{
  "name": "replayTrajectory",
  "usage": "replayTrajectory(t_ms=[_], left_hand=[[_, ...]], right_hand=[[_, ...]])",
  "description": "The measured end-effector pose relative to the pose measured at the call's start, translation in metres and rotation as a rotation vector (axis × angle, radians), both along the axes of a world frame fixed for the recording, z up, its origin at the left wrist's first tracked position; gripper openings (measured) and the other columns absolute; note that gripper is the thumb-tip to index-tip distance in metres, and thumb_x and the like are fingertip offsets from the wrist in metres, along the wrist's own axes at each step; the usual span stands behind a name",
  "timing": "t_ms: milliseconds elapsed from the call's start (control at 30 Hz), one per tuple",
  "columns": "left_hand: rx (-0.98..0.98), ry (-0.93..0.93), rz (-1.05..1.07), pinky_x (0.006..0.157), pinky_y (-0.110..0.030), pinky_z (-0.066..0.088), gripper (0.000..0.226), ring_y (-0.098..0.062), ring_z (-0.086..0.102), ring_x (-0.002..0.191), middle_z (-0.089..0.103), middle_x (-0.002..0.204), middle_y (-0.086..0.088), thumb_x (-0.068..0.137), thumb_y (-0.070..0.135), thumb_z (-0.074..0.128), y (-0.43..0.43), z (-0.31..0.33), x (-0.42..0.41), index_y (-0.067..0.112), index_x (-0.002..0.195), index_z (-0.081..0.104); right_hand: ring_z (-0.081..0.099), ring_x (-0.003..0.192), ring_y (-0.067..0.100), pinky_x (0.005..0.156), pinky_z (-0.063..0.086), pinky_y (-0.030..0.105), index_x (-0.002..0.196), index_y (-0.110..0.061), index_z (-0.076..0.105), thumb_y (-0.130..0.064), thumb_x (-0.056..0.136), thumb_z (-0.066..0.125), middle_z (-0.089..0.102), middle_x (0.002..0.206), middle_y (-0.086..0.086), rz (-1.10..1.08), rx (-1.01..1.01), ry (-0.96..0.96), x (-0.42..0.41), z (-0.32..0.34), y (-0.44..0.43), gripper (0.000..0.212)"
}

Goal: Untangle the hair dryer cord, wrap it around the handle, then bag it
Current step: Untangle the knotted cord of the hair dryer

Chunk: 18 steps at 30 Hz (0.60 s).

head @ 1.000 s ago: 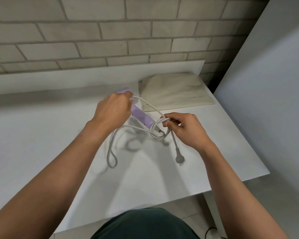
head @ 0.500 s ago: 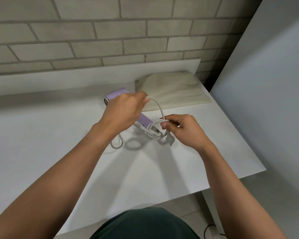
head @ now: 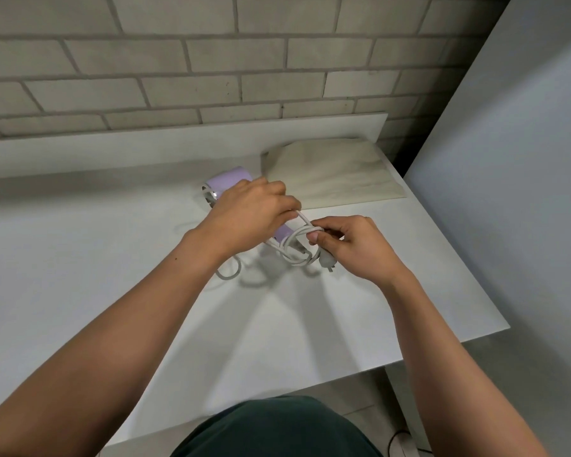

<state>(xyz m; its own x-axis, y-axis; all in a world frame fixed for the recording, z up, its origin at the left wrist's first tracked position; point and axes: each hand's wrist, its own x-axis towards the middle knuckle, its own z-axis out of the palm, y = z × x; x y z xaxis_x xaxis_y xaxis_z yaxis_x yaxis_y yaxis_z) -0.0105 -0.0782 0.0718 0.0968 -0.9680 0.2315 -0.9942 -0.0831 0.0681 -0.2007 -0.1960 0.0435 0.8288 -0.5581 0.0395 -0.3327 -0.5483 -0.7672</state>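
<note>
Grey brick wall (head: 178,77) backs the white desk (head: 80,275) where I'm working. Just beyond my left hand (head: 248,219) pokes the lilac barrel of the hair dryer (head: 228,179); a slack loop (head: 228,274) of the cord (head: 290,249) trails out beneath that wrist. My left hand arches over the dryer's body, fingers curled and pinching one strand of cord as it comes off the coils. The dryer's long axis runs diagonally, barrel away on the far side of my left hand, handle (head: 282,231) slanting down toward my right hand (head: 353,249). Between the two hands several turns of cord sit bunched at the handle's end. My right hand pinches those turns between thumb and fingertips, the plug (head: 327,261) dangling just under it. So both hands are clamped on cord, close together, nearly touching. Beyond them, slightly to the right, the beige bag (head: 333,179) lies flat, its near corner just past my left knuckles. I reckon the wrapping is nearly done, with only the slack loop left to wind. Bagging means lifting the dryer away and rightward; which edge of the bag opens I cannot tell.
</note>
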Motion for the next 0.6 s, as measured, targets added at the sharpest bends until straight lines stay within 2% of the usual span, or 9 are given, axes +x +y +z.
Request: replayTrajectory(t_ms=[67,133,233,333,467,533,600], left_hand=[[-0.074,0.086,0.04,0.082,-0.038,0.04,0.029,-0.028,0.057,0.104,0.06,0.1,0.001,0.105,0.041,0.05,0.002,-0.001,0.002,0.032,0.124,0.07],[-0.116,0.139,0.074,0.081,-0.038,0.04,0.028,-0.03,0.057,0.1,0.054,0.094,0.003,0.104,0.039,0.054,0.004,-0.002,0.008,0.031,0.122,0.073],[-0.15,0.189,0.141,0.082,-0.04,0.046,0.026,-0.034,0.057,0.095,0.061,0.096,-0.005,0.103,0.033,0.058,0.011,-0.001,0.022,0.028,0.122,0.074],[-0.145,0.216,0.159,0.084,-0.044,0.049,0.024,-0.035,0.057,0.094,0.064,0.097,-0.006,0.102,0.028,0.06,0.021,0.003,0.039,0.026,0.121,0.075],[-0.022,0.241,0.145,0.088,-0.047,0.047,0.038,-0.029,0.051,0.089,0.064,0.095,-0.001,0.097,0.04,0.045,0.031,0.004,0.056,0.032,0.118,0.075],[0.046,0.262,0.127,0.093,-0.047,0.044,0.041,-0.025,0.046,0.092,0.062,0.098,0.002,0.094,0.042,0.041,0.034,0.001,0.06,0.036,0.117,0.075],[0.078,0.268,0.098,0.095,-0.042,0.037,0.033,-0.021,0.04,0.096,0.057,0.101,0.005,0.101,0.04,0.045,0.035,-0.003,0.058,0.038,0.119,0.073]], right_hand=[[0.065,0.075,0.029,0.071,0.057,0.046,0.101,-0.037,0.079,-0.031,0.098,0.065,0.074,0.08,0.006,-0.031,0.051,-0.016,-0.003,0.001,-0.001,0.015],[0.068,0.077,0.022,0.079,0.058,0.045,0.106,-0.04,0.079,-0.031,0.099,0.066,0.077,0.086,-0.001,-0.037,0.084,-0.026,-0.005,0.002,-0.002,0.017],[0.071,0.088,0.019,0.09,0.056,0.042,0.106,-0.038,0.08,-0.03,0.1,0.065,0.078,0.091,-0.009,-0.033,0.075,0.003,-0.01,0.0,-0.004,0.017],[0.067,0.086,0.03,0.087,0.056,0.05,0.097,-0.034,0.08,-0.034,0.099,0.066,0.074,0.084,0.006,-0.061,0.069,0.033,-0.015,-0.005,-0.006,0.014],[0.072,0.078,0.011,0.086,0.058,0.04,0.098,-0.029,0.078,-0.023,0.097,0.069,0.076,0.086,-0.008,-0.106,0.072,0.01,-0.013,-0.003,-0.003,0.011],[0.072,0.073,0.008,0.084,0.058,0.04,0.099,-0.029,0.077,-0.022,0.097,0.068,0.075,0.088,-0.009,-0.118,0.077,0.006,-0.012,-0.002,-0.002,0.011],[0.073,0.072,0.009,0.084,0.059,0.044,0.101,-0.029,0.077,-0.022,0.098,0.067,0.074,0.088,-0.009,-0.124,0.088,0.002,-0.012,-0.001,-0.002,0.012]])
